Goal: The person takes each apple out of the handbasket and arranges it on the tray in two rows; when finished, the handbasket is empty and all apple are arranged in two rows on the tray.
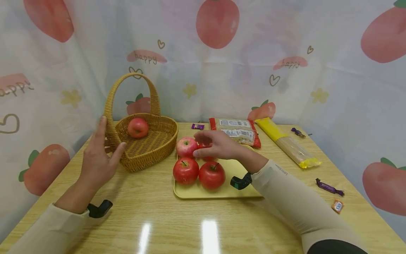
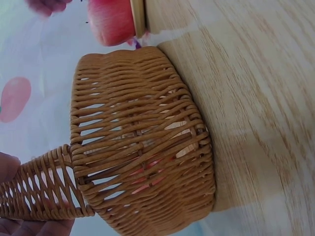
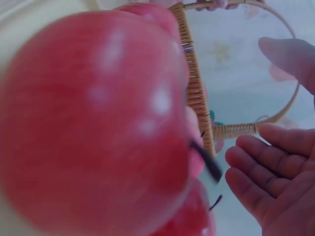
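Note:
My left hand (image 1: pixel 100 158) holds the lower handle of a wicker basket (image 1: pixel 152 157), its thumb on one side and fingers on the other. One red apple (image 1: pixel 138 127) lies inside the basket. Over a yellow tray (image 1: pixel 241 192), my right hand (image 1: pixel 217 145) hovers with parted, slightly bent fingers and nothing between them. Under and beside it are a pinkish apple (image 1: pixel 186 144), a front-left red apple (image 1: pixel 186 171), a front-right red apple (image 1: pixel 211 176) and another, partly hidden red apple (image 1: pixel 208 157). In the right wrist view, a large blurred apple (image 3: pixel 98 123) fills the left half.
Behind the tray lies a red-edged food packet (image 1: pixel 236 128), with a long yellow-ended noodle pack (image 1: pixel 287 143) to its right. Wrapped sweets are scattered about, including a purple one (image 1: pixel 330 187) and an orange one (image 1: pixel 337 206). A printed curtain (image 1: pixel 241 81) surrounds the wooden table (image 1: pixel 171 225).

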